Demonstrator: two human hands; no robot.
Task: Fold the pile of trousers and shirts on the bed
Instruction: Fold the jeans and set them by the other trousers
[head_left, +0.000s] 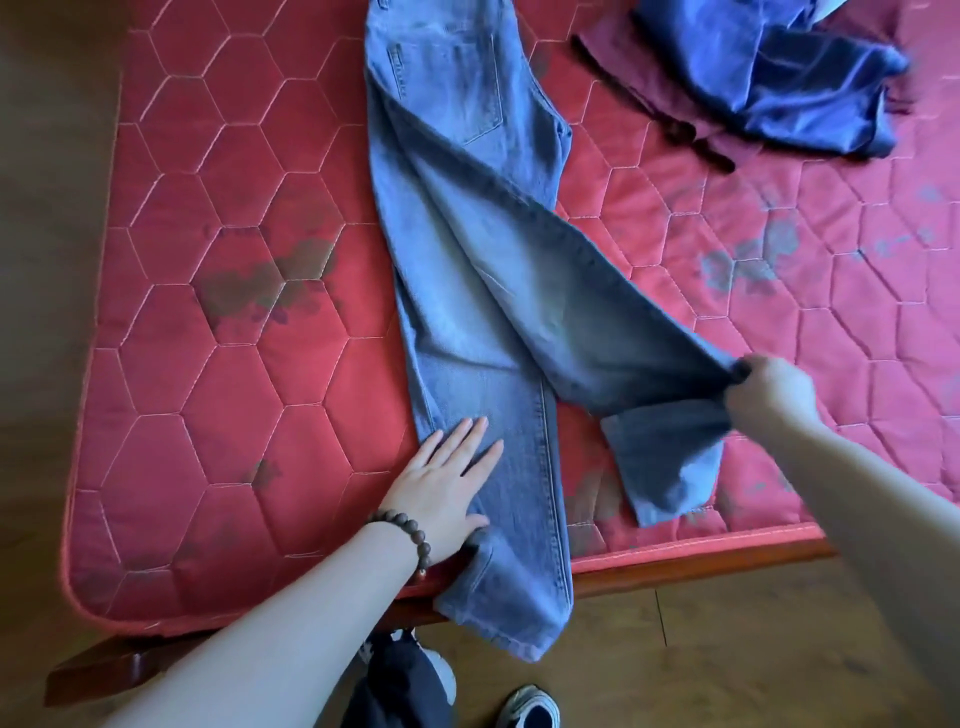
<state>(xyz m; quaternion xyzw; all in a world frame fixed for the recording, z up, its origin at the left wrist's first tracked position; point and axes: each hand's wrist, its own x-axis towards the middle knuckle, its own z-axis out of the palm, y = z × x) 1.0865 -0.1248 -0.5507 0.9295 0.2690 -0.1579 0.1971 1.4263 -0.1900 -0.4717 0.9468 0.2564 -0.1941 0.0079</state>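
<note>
A pair of light blue jeans (457, 218) lies lengthwise on the red quilted mattress (249, 364), waistband far from me. One leg runs straight toward me and its hem hangs over the bed's near edge. My left hand (447, 483), with a bead bracelet on the wrist, lies flat with straight fingers on that leg near the edge. The other leg crosses to the right, and my right hand (769, 389) pinches its side above the hem, lifting the cloth slightly.
A dark blue garment (789, 83) lies crumpled over a maroon garment (634, 88) at the far right of the mattress. The wooden bed frame (675, 569) runs along the near edge. My shoes (530, 709) stand on the wooden floor below.
</note>
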